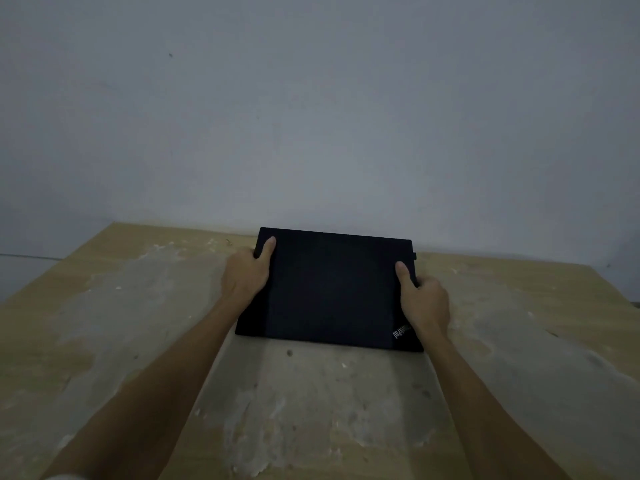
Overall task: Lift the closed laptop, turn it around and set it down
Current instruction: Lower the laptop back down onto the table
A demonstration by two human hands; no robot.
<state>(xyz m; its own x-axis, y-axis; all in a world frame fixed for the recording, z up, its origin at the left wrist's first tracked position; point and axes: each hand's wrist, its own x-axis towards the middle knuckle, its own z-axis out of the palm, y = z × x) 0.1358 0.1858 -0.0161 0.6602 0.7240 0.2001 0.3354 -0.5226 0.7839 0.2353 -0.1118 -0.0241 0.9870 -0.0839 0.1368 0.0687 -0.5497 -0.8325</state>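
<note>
A closed black laptop (332, 289) sits at the middle of the wooden table (138, 341), its lid up and a small logo at its near right corner. My left hand (246, 271) grips its left edge, thumb on the lid and fingers curled under. My right hand (424, 299) grips the right edge the same way. The laptop's far edge looks tilted up toward the wall, while its near edge is close to the tabletop. I cannot tell whether the near edge touches the table.
A plain grey wall (311, 116) rises right behind the table's far edge. The tabletop is worn, with pale patches and small specks. Its left corner (114, 224) lies at the far left.
</note>
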